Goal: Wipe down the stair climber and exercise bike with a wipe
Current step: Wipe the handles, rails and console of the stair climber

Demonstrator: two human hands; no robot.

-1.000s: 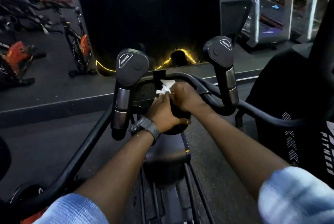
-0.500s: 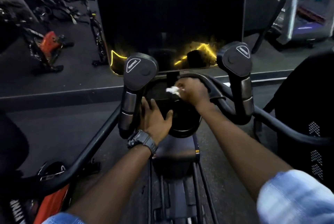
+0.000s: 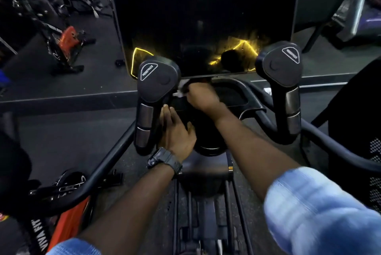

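I stand over a black stair climber with a dark console tray [image 3: 228, 94] between two upright handles marked RESISTANCE, the left handle [image 3: 153, 92] and the right handle [image 3: 285, 81]. My right hand [image 3: 201, 97] holds a white wipe [image 3: 179, 92] at the tray's left end, close to the left handle; only a small bit of the wipe shows past the fingers. My left hand [image 3: 177, 131], with a dark wristwatch, lies flat with straight fingers on the console's lower left, beside the left handle.
Black side rails [image 3: 111, 158] run back toward me on both sides. A dark screen panel [image 3: 206, 17] with yellow glowing lines rises behind the console. An orange exercise bike [image 3: 68, 44] stands on the floor at far left. A black machine shroud [image 3: 358, 131] is at right.
My right hand has slid the wipe leftward across the console tray toward the left handle. The left hand let go of the wipe area a second ago and now rests flat lower down.
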